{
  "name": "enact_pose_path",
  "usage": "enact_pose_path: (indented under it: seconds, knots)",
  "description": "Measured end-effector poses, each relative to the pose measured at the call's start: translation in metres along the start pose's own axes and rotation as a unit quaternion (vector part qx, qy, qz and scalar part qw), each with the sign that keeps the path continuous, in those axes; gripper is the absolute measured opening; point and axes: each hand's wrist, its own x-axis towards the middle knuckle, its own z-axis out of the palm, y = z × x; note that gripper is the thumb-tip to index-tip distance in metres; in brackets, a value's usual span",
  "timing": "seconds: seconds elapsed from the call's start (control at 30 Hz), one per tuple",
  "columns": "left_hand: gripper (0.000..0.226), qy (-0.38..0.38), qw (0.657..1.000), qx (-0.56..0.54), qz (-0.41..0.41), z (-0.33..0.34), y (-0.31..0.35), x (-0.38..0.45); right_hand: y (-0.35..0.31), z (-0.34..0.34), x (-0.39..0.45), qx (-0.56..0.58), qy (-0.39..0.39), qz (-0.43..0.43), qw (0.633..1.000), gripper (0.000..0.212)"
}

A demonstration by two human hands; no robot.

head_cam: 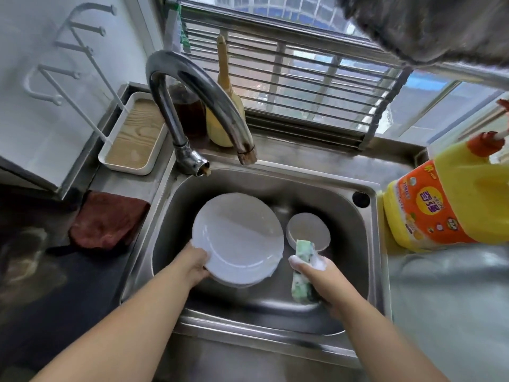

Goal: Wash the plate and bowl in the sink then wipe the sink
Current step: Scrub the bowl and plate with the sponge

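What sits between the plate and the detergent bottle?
The bowl in the sink, between plate and detergent bottle, per the head view.

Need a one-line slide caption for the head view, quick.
Left hand tilts a white plate over the sink while the right hand holds a soapy green sponge; the bowl waits behind.

My single head-worn wide-angle camera looks steeply down from close above the stainless steel sink basin (355, 244), facing the barred window (289, 86) behind it. My two bare forearms enter from the bottom edge; straight lines bow outward.
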Motion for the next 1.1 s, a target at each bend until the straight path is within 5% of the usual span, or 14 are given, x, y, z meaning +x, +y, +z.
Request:
enact_pose_path:
  seconds: [0.23, 0.6, 0.7, 0.77, 0.9, 1.1]
  knots:
    - [0.062, 0.053, 0.998, -0.019, -0.043, -0.001, -0.018, 0.028, 0.005, -0.004, 0.014, -0.103, 0.078, -0.017, 0.991, 0.030]
    - [0.028, 0.115, 0.988, 0.037, -0.098, 0.010, -0.023, 0.044, -0.015, -0.009, 0.021, -0.226, 0.124, -0.050, 0.965, 0.034]
    - [0.019, 0.108, 0.987, 0.080, -0.088, 0.010, -0.019, 0.036, -0.043, -0.014, 0.022, -0.241, 0.213, -0.167, 0.932, 0.066]
    - [0.022, 0.102, 0.985, 0.124, -0.067, 0.011, -0.015, 0.031, -0.071, -0.020, 0.032, -0.283, 0.275, -0.220, 0.892, 0.062]
    - [0.034, 0.048, 0.988, 0.138, -0.050, 0.011, 0.000, 0.021, -0.124, -0.024, 0.067, -0.380, 0.318, -0.182, 0.849, 0.058]
    - [0.012, 0.005, 0.991, 0.125, 0.048, 0.016, 0.032, -0.003, -0.139, -0.010, 0.099, -0.434, 0.313, -0.167, 0.828, 0.057]
